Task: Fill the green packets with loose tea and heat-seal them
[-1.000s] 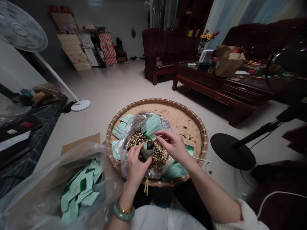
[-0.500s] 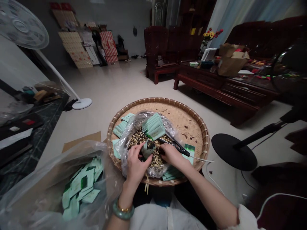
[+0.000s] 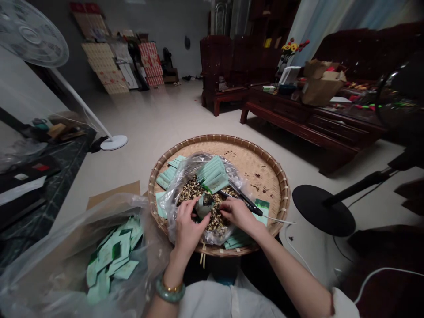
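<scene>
My left hand (image 3: 188,221) is closed round a small pale green packet (image 3: 202,213), its mouth spread and dark, leafy bits showing at the top. Right of it, my right hand (image 3: 236,214) has its fingertips pinched together low over a loose mix of dried tea-like bits (image 3: 217,218); what they hold is hidden. The mix lies in a clear plastic bag (image 3: 170,187) on a round woven bamboo tray (image 3: 247,152). On the mix rests a stack of flat green packets (image 3: 213,174). A black tong-like tool with a white cord (image 3: 247,201) lies beside my right hand.
At the left, a large clear bag (image 3: 53,260) holds many green packets (image 3: 114,254). A white standing fan (image 3: 112,142) is beyond it. To the right are a black round stand base (image 3: 323,210) and a dark wooden table (image 3: 298,119). More packets (image 3: 261,210) lie on the tray.
My right hand's fingertips have shifted slightly left and come into a clearer pinch. The left hand and the packet stay in place.
</scene>
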A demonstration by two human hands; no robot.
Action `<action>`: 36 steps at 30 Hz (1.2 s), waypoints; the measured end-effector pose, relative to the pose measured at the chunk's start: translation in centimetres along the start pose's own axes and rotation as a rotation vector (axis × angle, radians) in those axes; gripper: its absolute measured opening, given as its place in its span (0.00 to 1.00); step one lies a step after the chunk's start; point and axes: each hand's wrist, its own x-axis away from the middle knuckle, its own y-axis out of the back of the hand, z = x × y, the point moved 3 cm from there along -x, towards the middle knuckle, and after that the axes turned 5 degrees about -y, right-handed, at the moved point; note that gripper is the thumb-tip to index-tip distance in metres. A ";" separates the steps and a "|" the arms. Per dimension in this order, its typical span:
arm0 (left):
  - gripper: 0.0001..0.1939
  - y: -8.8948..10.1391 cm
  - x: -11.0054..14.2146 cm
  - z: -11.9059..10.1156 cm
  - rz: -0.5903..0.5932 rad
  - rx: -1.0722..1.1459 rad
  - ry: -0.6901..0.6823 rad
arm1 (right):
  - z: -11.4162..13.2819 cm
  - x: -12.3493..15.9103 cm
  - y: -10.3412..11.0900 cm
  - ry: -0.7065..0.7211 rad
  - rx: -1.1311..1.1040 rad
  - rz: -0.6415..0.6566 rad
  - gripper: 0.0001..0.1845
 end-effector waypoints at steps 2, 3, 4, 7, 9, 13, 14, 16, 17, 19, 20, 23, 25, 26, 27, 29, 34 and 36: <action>0.23 0.0 0.0 0.0 -0.001 -0.001 0.003 | 0.0 0.1 0.3 0.001 -0.021 -0.020 0.06; 0.23 0.0 0.0 0.0 0.000 -0.002 0.002 | -0.1 0.1 0.5 -0.004 -0.033 -0.031 0.06; 0.23 0.0 0.0 0.0 0.001 -0.002 0.000 | -0.1 0.2 0.6 -0.012 -0.048 -0.043 0.06; 0.23 0.0 0.0 -0.1 0.002 0.006 -0.004 | -0.1 0.4 0.9 -0.035 -0.104 -0.072 0.06; 0.23 0.0 0.0 -0.1 0.005 0.010 0.004 | 0.1 0.5 0.9 -0.040 -0.140 -0.070 0.06; 0.23 0.0 0.0 0.0 0.012 0.013 0.013 | 0.4 0.5 0.5 -0.024 -0.110 -0.035 0.07; 0.23 0.0 0.0 0.0 0.010 0.013 0.012 | 0.4 0.4 0.2 -0.018 -0.080 -0.020 0.10; 0.23 0.0 0.0 0.0 0.006 0.010 0.008 | 0.5 0.2 -0.2 -0.008 -0.027 0.004 0.15; 0.23 0.0 0.0 0.0 0.006 0.007 0.007 | 0.5 0.0 -0.4 -0.005 -0.013 0.010 0.15; 0.23 0.0 -0.1 -0.1 0.010 0.001 0.004 | 0.5 -0.2 -0.6 -0.009 -0.010 -0.004 0.10; 0.23 0.0 -0.1 -0.1 0.013 0.000 0.004 | 0.4 -0.2 -0.6 -0.014 -0.023 -0.018 0.09; 0.22 0.1 -0.1 -0.1 0.014 0.000 0.005 | 0.0 -0.2 -0.3 -0.044 -0.106 -0.062 0.09; 0.22 0.1 -0.1 -0.1 0.012 0.000 0.003 | -0.4 -0.1 0.1 -0.091 -0.197 -0.090 0.08; 0.22 0.1 -0.1 -0.1 0.010 -0.002 0.001 | -0.7 -0.1 0.4 -0.118 -0.258 -0.099 0.07; 0.22 0.1 -0.1 -0.1 0.008 -0.003 0.000 | -0.8 0.0 0.7 -0.144 -0.334 -0.102 0.06; 0.22 0.0 -0.1 -0.1 0.012 -0.004 -0.002 | -0.7 -0.1 1.6 -0.178 -0.515 -0.099 0.06; 0.22 0.0 -0.2 -0.4 0.020 -0.009 -0.015 | 2.5 -0.5 5.0 -0.116 -0.853 -0.143 0.09; 0.22 -0.1 -0.2 -0.4 0.021 -0.016 -0.022 | 4.3 -0.8 5.9 -0.057 -0.860 -0.142 0.09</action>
